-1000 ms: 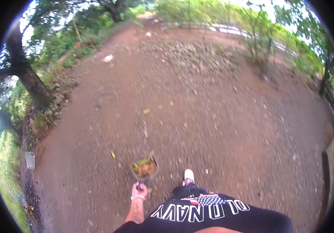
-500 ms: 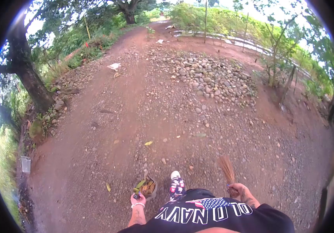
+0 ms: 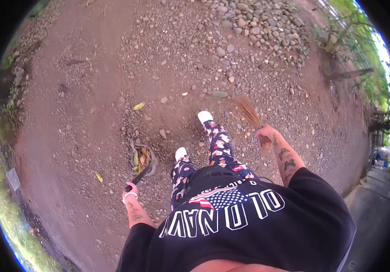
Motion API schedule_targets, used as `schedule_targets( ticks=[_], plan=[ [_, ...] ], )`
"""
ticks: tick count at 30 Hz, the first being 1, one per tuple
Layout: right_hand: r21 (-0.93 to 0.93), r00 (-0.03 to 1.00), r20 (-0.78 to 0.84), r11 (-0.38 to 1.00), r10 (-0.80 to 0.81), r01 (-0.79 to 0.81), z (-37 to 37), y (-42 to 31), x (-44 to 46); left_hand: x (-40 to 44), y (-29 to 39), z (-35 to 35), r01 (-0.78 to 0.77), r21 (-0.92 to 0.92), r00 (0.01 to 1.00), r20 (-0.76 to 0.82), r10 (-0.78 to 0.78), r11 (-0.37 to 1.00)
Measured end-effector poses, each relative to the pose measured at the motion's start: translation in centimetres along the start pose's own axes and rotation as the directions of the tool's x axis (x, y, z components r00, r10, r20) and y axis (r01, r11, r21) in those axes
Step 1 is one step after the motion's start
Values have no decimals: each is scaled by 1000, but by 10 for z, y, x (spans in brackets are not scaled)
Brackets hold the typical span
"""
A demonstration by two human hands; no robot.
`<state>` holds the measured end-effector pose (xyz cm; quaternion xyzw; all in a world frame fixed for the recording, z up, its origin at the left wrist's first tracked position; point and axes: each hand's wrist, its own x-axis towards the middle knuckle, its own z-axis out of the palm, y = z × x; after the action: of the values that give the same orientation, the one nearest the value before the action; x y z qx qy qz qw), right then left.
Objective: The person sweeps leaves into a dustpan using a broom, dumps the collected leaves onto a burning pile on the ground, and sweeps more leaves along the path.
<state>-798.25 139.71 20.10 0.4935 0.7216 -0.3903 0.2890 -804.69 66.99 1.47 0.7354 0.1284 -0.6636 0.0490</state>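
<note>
My left hand [image 3: 131, 190], with a white bracelet at the wrist, is closed round the dark handle of a dustpan [image 3: 152, 159]. Brown and yellow-green leaves [image 3: 143, 157] lie in the pan, which is low over the gravel beside my feet. In my right hand [image 3: 265, 132] is a short bundle of brown bristles, a hand broom [image 3: 248, 111], its bristles pointing forward and a little left. One yellow leaf [image 3: 138, 106] lies on the ground ahead of the pan, another [image 3: 99, 176] to its left. A green leaf [image 3: 219, 94] rests left of the broom's tips.
Gravelly dirt ground [image 3: 90, 136] surrounds my white shoes [image 3: 205, 117]. A heap of rounded stones [image 3: 263, 25] is at the upper right. At the left edge stands a pale container [image 3: 13, 179] near grass. A paved strip [image 3: 372, 204] and shrubs line the right side.
The view has tipped down towards my feet. Both shoes now show. The dustpan has its handle angled more sideways, and the broom, out of sight a second ago, stays in my right hand.
</note>
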Motion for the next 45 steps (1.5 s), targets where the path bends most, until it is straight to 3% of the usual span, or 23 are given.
schedule_targets(
  ticks=[1, 2, 3, 5, 7, 10, 14, 15, 16, 17, 18, 20, 22, 23, 24, 29, 31, 35, 36, 39, 41, 44, 45],
  plan=[
    [-63, 988, 102, 992, 113, -107, 0, -6, 44, -2, -6, -4, -109, -54, 994, 16, 110, 993],
    [-129, 956, 194, 972, 221, -199, 3, -12, 80, -39, -39, -4, -6, -104, 995, -98, -4, 995],
    [-142, 956, 201, 972, 216, -190, 6, -31, 98, -7, -18, -2, -61, -37, 997, -51, 59, 997],
    [-213, 975, 216, 973, -45, 92, 23, -78, 97, -9, -39, 4, -13, -136, 995, -97, 0, 991],
    [-217, 949, 309, 966, -65, 137, 12, -97, 91, -45, -101, -10, -287, -295, 946, 60, 317, 911],
    [-177, 913, 367, 949, -181, 259, -48, -111, 77, -52, -164, 0, -379, -425, 925, -160, 343, 822],
    [-99, 941, 289, 972, -176, 212, -113, -126, 84, -32, -237, 8, -401, 169, 915, 21, 404, 900],
    [-98, 940, 296, 973, -171, 208, -114, -129, 98, -76, -332, 11, -408, 170, 911, 17, 411, 897],
    [-91, 974, 205, 989, -96, 116, -113, -134, 123, -118, -403, 42, -712, 430, 701, 482, 526, 555],
    [-78, 994, 111, 997, -16, 25, -113, -141, 146, -161, -478, 60, -912, 404, 405, 855, 323, 71],
    [-70, 988, 150, 997, -21, 32, -111, -160, 165, -206, -529, 79, -929, 296, 327, 938, 117, 222],
    [-71, 978, 205, 997, -23, 38, -95, -180, 187, -275, -596, 96, -991, -133, -134, 986, -101, 9],
    [-364, 939, 311, 895, -146, 259, -80, -182, 200, -323, -630, 99, -850, -169, -284, 945, -165, 499],
    [-290, 880, 419, 886, -222, 361, -85, -179, 200, -343, -657, 100, -719, -172, -389, 903, -185, 673],
    [-198, 805, 512, 870, -300, 450, -97, -171, 195, -351, -660, 103, -728, -175, -389, 902, -189, 663],
    [35, 853, 512, 995, -101, 97, -177, -174, 156, -388, -655, 104, -881, 62, -142, 911, -388, 469],
    [41, 958, 286, 999, -19, 7, -186, -174, 167, -397, -651, 103, -910, 148, -44, 894, -445, 387],
    [-172, 971, 66, 956, -231, 239, -161, -170, 289, -398, -648, 103, -930, 304, 155, 837, -524, 209],
    [-189, 964, 59, 945, -261, 268, -151, -181, 314, -362, -659, 132, -830, 234, -284, 605, -744, 507],
    [-355, 913, 117, 842, -391, 407, -106, -216, 324, -347, -659, 136, -828, 214, -304, 606, -735, 519],
    [-575, 865, 338, 646, -371, 502, -104, -249, 291, -343, -656, 139, -821, 202, -332, 594, -733, 535],
    [-478, 721, 474, 540, -505, 693, -179, -241, 279, -346, -650, 144, -803, 171, -392, 571, -721, 571],
    [-471, 752, 471, 589, -461, 657, -211, -244, 271, -347, -649, 146, -793, 161, -414, 566, -713, 588]
  ],
)
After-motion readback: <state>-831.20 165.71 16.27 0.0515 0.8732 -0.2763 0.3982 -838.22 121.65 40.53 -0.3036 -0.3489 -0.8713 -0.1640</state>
